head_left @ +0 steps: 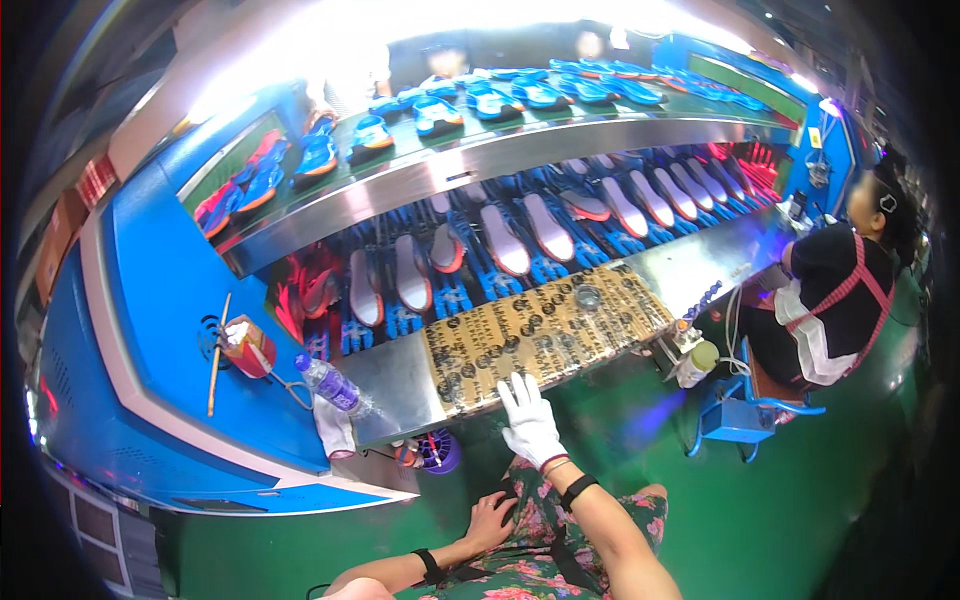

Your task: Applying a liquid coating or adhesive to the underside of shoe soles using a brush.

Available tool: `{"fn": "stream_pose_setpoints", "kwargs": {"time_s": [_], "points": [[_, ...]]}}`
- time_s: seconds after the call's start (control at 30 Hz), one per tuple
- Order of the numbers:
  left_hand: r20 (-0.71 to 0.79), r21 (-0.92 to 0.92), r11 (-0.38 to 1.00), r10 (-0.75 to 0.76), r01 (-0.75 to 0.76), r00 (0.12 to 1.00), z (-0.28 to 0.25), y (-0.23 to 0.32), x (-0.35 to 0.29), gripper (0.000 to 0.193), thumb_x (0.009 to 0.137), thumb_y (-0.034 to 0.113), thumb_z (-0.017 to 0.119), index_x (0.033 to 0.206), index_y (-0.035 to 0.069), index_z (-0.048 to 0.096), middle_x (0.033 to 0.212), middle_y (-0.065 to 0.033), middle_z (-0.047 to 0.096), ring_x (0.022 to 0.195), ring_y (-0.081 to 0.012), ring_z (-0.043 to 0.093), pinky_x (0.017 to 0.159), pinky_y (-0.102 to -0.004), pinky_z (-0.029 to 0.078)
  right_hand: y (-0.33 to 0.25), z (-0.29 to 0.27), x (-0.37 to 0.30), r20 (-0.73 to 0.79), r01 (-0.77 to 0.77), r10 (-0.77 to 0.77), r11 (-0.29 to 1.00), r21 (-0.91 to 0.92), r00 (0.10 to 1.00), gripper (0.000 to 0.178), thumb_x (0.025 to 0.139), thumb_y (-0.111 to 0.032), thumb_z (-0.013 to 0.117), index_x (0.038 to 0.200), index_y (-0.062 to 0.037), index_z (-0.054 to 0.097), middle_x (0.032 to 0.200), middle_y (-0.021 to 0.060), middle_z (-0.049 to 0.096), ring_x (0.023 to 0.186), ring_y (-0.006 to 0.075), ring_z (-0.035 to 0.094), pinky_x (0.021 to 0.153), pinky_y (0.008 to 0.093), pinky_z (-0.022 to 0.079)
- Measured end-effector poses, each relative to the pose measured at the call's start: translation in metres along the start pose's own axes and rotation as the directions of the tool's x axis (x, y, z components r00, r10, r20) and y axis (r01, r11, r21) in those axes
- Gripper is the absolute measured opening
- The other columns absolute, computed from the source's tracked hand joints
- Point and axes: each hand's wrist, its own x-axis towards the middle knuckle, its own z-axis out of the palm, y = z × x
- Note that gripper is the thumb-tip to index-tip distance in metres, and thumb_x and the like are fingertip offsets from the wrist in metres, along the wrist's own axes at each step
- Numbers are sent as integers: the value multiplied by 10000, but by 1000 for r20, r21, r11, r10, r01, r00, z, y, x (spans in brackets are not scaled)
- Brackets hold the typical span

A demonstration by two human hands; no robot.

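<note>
Seated at a shoe-sole conveyor: right hand (530, 420), in a white glove, fingers spread flat, resting on the near edge of the patterned mat (545, 325) covering the steel tabletop (385, 385). Left hand (490, 520), bare, fingers loosely spread, laid on the lap over a floral garment (530, 570), well short of the mat and holding nothing. Black bands on both wrists.

On the mat, toward its far side, a small round object (588, 296), perhaps a dish or tape roll, too blurred to tell. Beyond the mat, pale soles (505, 240) riding blue holders on the lower belt; blue and orange shoes (440, 112) on the upper belt above. Left of the mat, a clear plastic bottle (330, 383) lying at the tabletop's end beside a white cloth (335, 428), with a red container (250, 345) and a wooden stick (217, 355) farther left on the blue housing. Right of the mat, a seated co-worker (840, 300) in black with a pink-strapped apron.
</note>
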Motion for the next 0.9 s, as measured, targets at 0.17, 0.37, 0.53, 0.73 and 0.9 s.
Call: {"fn": "stream_pose_setpoints", "kwargs": {"time_s": [0.17, 0.37, 0.53, 0.73, 0.9], "points": [[17, 13, 1000, -15, 14, 1000, 0, 4, -1, 525, 876, 257, 637, 1388, 170, 558, 1441, -179, 461, 1337, -389, 393, 1077, -539, 354, 0, 2, -3, 24, -22, 21, 1000, 18, 999, 945, 728, -240, 765, 1559, -120, 332, 1605, 212, 298, 1478, 428, 279, 1052, 501, 414], [25, 15, 1000, -2, 1, 1000, 0, 6, 0, 526, 886, 257, 637, 1397, 177, 544, 1445, -176, 451, 1352, -384, 380, 1082, -534, 346, -1, 1, -1, 67, -29, 27, 999, 16, 997, 941, 755, -251, 768, 1569, -126, 311, 1615, 200, 280, 1486, 422, 262, 1068, 503, 400], [25, 3, 1000, -7, 7, 1000, -4, 10, 2, 527, 886, 250, 634, 1399, 178, 537, 1444, -178, 449, 1352, -383, 381, 1082, -533, 342, 2, 4, 1, 65, -40, 38, 999, 18, 997, 967, 753, -255, 783, 1577, -131, 292, 1625, 187, 260, 1496, 418, 242, 1089, 495, 383], [17, 13, 1000, 1, -1, 1000, -2, 9, 1, 528, 883, 253, 634, 1396, 180, 534, 1431, -174, 453, 1343, -385, 385, 1074, -532, 344, 2, 9, 0, 83, -46, 46, 999, -9, 995, 984, 755, -278, 782, 1587, -135, 275, 1633, 187, 241, 1500, 424, 223, 1090, 489, 382], [12, 44, 999, 10, -11, 1000, 2, 7, -1, 530, 880, 254, 639, 1394, 177, 534, 1422, -168, 458, 1335, -382, 392, 1067, -529, 348, 2, 12, -2, 56, -46, 46, 999, 2, 997, 983, 753, -270, 779, 1586, -131, 277, 1636, 186, 236, 1501, 424, 223, 1087, 489, 385]]}}
